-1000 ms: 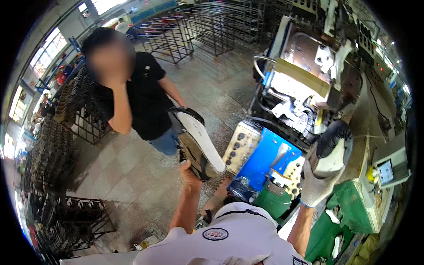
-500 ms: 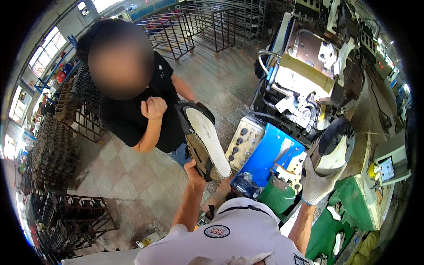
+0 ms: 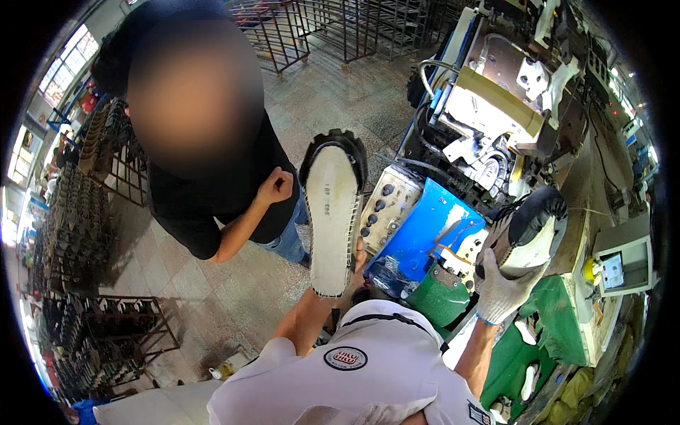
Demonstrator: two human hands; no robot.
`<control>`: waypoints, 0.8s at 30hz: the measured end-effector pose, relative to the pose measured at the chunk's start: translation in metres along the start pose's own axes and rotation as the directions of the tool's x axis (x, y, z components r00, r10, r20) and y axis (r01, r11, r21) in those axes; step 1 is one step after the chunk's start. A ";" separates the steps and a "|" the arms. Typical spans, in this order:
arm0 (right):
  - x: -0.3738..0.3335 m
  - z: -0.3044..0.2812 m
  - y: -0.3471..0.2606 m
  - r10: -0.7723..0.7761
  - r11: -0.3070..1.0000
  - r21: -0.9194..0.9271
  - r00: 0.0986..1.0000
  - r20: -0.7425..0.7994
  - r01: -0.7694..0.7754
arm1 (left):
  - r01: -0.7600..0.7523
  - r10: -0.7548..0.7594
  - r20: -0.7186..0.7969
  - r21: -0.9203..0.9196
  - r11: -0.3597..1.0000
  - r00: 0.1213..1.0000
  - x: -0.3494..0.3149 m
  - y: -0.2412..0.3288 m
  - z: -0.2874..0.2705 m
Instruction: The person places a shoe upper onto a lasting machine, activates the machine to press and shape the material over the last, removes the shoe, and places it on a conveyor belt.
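Note:
My left hand (image 3: 360, 256), bare and mostly hidden behind what it holds, grips a dark shoe upper (image 3: 329, 198). The upper's pale insole side, with stitching round its edge, faces me and its black toe end points away. On the right, my right hand (image 3: 508, 289), in a knitted work glove, is closed round a second shoe upper (image 3: 531, 230). That one is black and brown with laces, and a pale patch shows on its underside. It is held beside the machine (image 3: 489, 142), over the bench edge.
A person in a black shirt (image 3: 191, 202) stands close at the left, one hand (image 3: 276, 185) raised in front. Nearby are a button panel (image 3: 386, 205), a blue cover (image 3: 432, 230) and a green guard (image 3: 439, 296). Shoe racks (image 3: 74, 234) line the far left; a small screen (image 3: 613, 271) is at right.
My left hand has turned the shoe upper so its insole side faces me more squarely and stands upright. The other person's head is nearer and their hand has lowered slightly. My right hand stays nearly put.

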State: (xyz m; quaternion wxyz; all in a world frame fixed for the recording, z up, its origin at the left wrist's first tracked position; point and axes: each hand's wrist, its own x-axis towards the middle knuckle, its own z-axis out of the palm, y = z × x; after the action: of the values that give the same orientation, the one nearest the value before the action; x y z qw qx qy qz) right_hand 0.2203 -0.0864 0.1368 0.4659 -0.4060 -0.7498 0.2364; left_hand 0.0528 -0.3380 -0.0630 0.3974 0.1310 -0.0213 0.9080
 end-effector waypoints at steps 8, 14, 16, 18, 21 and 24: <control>-0.006 -0.005 0.008 -0.073 0.997 -0.014 0.997 0.018 0.074 | -0.016 0.016 -0.029 -0.005 1.000 0.999 0.013 -0.031 0.015; -0.007 -0.006 -0.007 0.009 1.000 -0.003 1.000 0.023 -0.008 | 0.054 -0.055 0.029 0.033 0.998 0.998 0.012 -0.029 -0.022; -0.008 -0.006 -0.008 0.010 1.000 0.014 1.000 0.025 -0.010 | 0.029 -0.031 0.073 0.032 0.999 0.997 0.013 -0.031 -0.025; -0.009 -0.006 -0.007 0.010 1.000 0.002 1.000 0.019 -0.010 | 0.037 -0.038 0.075 0.012 0.999 0.996 0.017 -0.032 -0.015; -0.010 -0.007 -0.008 -0.006 0.999 0.038 0.999 0.032 0.005 | 0.070 -0.069 0.028 -0.032 0.997 0.997 0.019 -0.032 -0.003; -0.011 -0.008 -0.008 0.008 0.999 0.034 0.999 0.046 -0.010 | 0.058 -0.058 -0.002 -0.022 0.998 0.998 0.017 -0.034 0.003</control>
State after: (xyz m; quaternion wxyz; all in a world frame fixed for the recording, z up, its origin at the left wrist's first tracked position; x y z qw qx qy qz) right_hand 0.2271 -0.1005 0.1405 0.4543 -0.3959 -0.7542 0.2607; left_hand 0.0666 -0.3029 -0.0578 0.4249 0.1260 -0.0268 0.8960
